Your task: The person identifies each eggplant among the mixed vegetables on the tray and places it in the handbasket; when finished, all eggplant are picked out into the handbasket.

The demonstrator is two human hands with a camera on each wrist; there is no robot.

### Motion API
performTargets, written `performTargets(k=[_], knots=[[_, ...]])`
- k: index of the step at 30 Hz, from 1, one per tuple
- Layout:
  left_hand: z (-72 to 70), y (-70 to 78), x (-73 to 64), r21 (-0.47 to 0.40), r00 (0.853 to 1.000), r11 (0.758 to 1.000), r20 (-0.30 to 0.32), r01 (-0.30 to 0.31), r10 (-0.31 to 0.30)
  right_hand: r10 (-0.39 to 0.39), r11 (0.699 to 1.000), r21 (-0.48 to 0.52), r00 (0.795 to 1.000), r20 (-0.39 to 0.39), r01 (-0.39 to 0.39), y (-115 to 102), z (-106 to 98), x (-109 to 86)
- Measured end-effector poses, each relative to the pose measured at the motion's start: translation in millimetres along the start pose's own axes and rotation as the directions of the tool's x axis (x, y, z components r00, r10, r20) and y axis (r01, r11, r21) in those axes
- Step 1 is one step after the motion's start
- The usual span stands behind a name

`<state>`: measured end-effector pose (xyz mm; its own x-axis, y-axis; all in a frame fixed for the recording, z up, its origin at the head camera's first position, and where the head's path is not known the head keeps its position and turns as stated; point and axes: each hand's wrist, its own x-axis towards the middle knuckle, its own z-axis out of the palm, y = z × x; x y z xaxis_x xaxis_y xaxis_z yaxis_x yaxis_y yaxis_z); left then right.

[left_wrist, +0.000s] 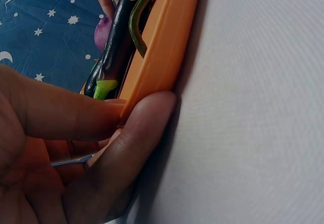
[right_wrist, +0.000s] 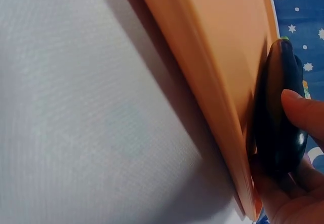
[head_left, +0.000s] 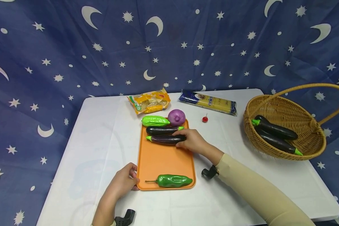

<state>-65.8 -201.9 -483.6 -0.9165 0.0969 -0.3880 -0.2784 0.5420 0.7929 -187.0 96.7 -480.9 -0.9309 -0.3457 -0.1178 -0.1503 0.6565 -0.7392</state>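
My right hand [head_left: 194,141] grips the blunt end of an eggplant [head_left: 163,140] over the upper part of an orange tray [head_left: 164,160]. In the right wrist view, thumb and fingers lie on either side of this dark eggplant [right_wrist: 276,102]. Just behind it lies another eggplant [head_left: 159,130], its green cap pointing right. My left hand [head_left: 123,181] pinches the tray's near left corner; the left wrist view has thumb and finger at the tray's rim [left_wrist: 164,57]. A green pepper [head_left: 174,180] lies along the near edge. A bitter melon [head_left: 154,121] and a purple onion [head_left: 176,117] sit at the far edge.
On the right stands a wicker basket [head_left: 316,147] with a tall handle, holding two eggplants [head_left: 277,129]. Behind the tray are a yellow bag [head_left: 151,102] and a pack of pasta [head_left: 212,102]. A small red item [head_left: 205,119] lies right of the onion.
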Motion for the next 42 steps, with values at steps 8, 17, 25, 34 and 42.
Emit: performTargets(k=[8, 17, 25, 34, 42], knots=[[1.5, 1.5, 0.4, 0.001, 1.000, 1.000, 0.009, 0.004, -0.004, 0.094, 0.988, 0.121, 0.995, 0.027, -0.097, 2.9, -9.4, -6.1], [0.2, 1.4, -0.8, 0.009, 1.000, 1.000, 0.005, 0.005, -0.005, 0.064, 0.988, 0.144, 0.997, -0.046, -0.057, 0.3, -26.3, -8.9], [0.5, -0.1, 0.7, 0.006, 1.000, 1.000, 0.007, 0.012, -0.012, 0.052, 0.977, 0.211, 0.996, -0.068, -0.037, -5.2, -43.2, -14.0], [-0.4, 1.7, -1.2, 0.007, 1.000, 1.000, 0.012, 0.014, -0.014, 0.049, 0.962, 0.271, 0.994, -0.100, -0.020, -7.3, -62.6, -21.4], [-0.5, 2.6, -1.8, 0.003, 1.000, 1.000, 0.020, 0.016, -0.016, 0.072, 0.943, 0.331, 0.989, -0.130, -0.025, -7.4, -80.7, -31.6]])
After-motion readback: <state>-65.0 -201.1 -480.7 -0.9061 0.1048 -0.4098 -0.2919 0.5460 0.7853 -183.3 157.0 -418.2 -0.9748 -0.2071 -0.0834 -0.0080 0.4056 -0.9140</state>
